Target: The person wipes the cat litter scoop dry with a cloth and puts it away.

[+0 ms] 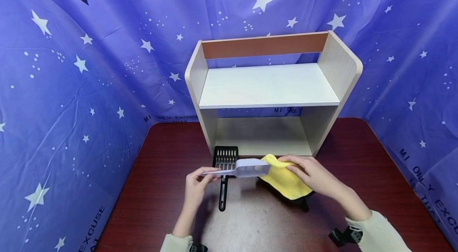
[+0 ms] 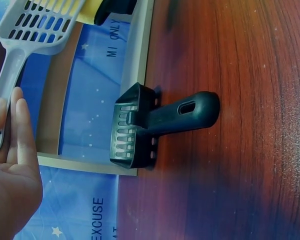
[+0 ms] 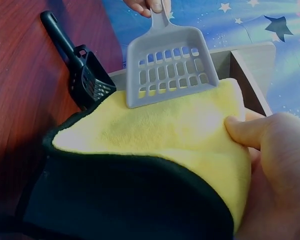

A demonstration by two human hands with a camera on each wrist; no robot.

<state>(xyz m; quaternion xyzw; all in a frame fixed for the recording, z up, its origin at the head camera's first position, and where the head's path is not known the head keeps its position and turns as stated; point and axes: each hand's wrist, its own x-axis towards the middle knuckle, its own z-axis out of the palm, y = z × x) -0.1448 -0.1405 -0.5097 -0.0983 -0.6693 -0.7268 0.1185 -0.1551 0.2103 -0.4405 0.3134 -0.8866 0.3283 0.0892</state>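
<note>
Pale sleeves point(image 1: 383, 234) lay nearest, at the bottom of the head view. Near lower centre, the left hand point(image 1: 195, 186) pinched the grey scoop point(image 1: 247, 168) by its handle; to the right, the right hand point(image 1: 316, 174) gripped the yellow cloth point(image 1: 286, 184). Scoop and cloth overlapped in view, though contact was unclear. Just left of them, a black scoop point(image 1: 224, 183) lay on the table point(image 1: 171, 180), in neither hand. Work on the grey scoop seemed under way, unfinished; releasing both held things remained. Whether the black scoop was done could not be told.

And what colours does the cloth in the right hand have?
The cloth is yellow and near-black, clearest in the right wrist view.
</note>
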